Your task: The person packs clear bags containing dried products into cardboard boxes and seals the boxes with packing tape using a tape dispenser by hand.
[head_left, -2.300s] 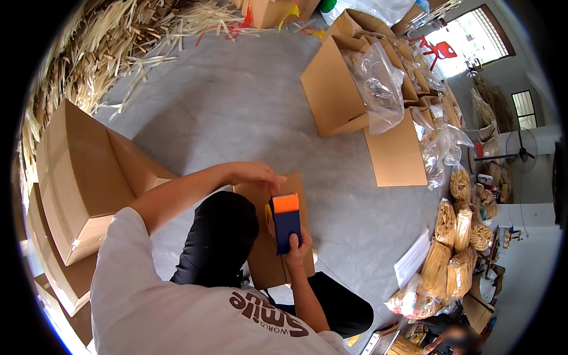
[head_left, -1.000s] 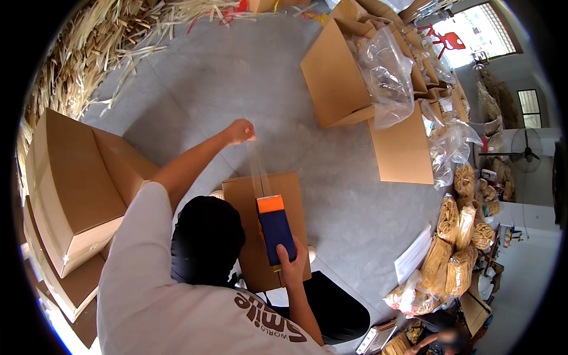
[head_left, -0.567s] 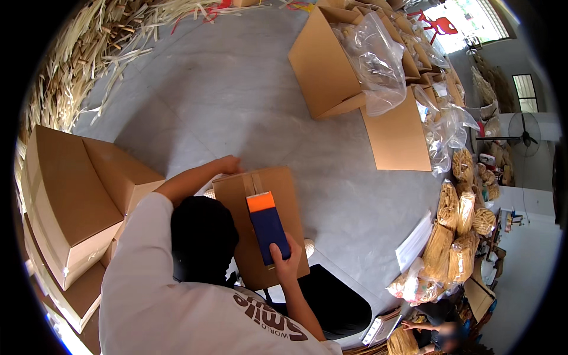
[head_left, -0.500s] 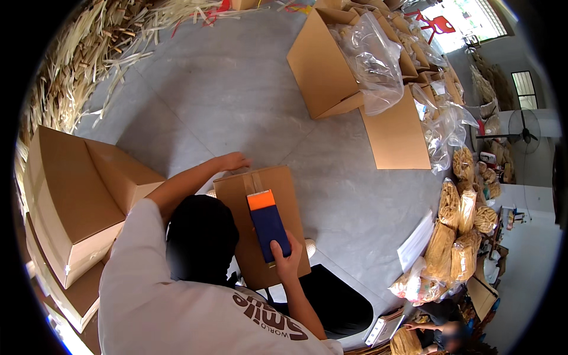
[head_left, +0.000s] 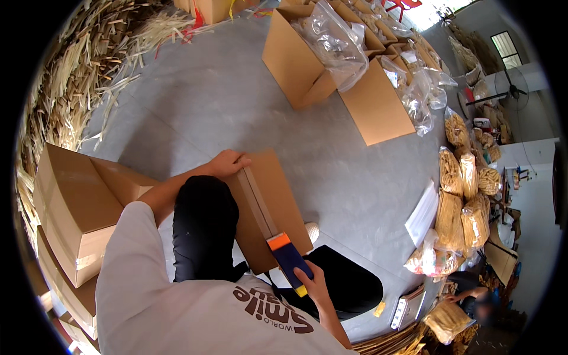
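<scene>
Between my knees is a cardboard box [head_left: 281, 195], with a strip of packing tape [head_left: 254, 192] running along it. My left hand [head_left: 228, 164] is at its far left edge, fingers curled over the end of the strip. My right hand [head_left: 313, 278] grips a tape dispenser [head_left: 285, 260], dark blue with an orange top and yellow end, low on the box where the strip meets it.
Cardboard boxes [head_left: 77, 195] stack at my left beside pale straw strips [head_left: 65, 71]. Open cartons with plastic bags [head_left: 290, 65] stand ahead. At right lie bagged bundles [head_left: 449, 219], a white sheet [head_left: 420, 210] and a standing fan [head_left: 513, 92]. A co-worker [head_left: 473, 302] handles a bundle at lower right.
My right hand has drawn the dispenser down and rightward toward me, leaving more tape showing along the box. My left hand has come down from its raised position onto the box's far edge.
</scene>
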The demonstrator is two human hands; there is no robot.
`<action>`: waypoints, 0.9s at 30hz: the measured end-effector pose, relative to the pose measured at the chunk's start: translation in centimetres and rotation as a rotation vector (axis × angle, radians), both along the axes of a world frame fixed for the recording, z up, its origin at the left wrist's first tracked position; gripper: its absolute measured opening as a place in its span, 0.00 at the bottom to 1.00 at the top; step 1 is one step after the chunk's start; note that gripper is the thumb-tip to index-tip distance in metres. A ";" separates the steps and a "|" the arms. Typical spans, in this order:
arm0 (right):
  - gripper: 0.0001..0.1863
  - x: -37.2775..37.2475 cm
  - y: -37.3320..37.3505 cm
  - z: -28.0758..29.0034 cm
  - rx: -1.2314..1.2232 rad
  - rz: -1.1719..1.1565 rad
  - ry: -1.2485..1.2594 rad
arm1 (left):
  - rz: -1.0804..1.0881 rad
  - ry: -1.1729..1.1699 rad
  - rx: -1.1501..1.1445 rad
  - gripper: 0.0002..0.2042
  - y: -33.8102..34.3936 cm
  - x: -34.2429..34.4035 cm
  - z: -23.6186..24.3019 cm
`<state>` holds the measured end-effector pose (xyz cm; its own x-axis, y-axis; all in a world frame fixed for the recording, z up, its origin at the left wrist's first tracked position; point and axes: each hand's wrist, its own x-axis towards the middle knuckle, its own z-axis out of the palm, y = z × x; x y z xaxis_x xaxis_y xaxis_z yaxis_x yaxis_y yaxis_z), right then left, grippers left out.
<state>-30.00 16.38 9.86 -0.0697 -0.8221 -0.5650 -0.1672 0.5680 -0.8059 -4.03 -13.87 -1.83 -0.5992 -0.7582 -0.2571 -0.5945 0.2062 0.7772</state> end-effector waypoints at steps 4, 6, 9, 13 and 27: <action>0.15 0.2 3.5 -1.9 -0.092 -0.063 0.182 | 0.039 -0.008 -0.031 0.23 0.3 -0.1 -0.4; 0.14 0.6 3.9 -2.2 -0.173 -0.083 0.230 | 0.032 -0.003 -0.032 0.23 0.0 -0.2 -0.8; 0.14 0.8 3.3 -3.2 -0.261 -0.111 0.246 | 0.000 -0.038 0.030 0.24 -2.0 0.1 -0.5; 0.14 2.0 -1.2 -4.9 -0.390 -0.141 0.249 | -0.102 -0.391 -0.712 0.25 -5.5 -0.5 -0.2; 0.19 2.7 -8.0 -5.5 -0.240 -0.054 0.185 | -0.698 -0.408 -0.463 0.36 -6.5 -5.3 3.7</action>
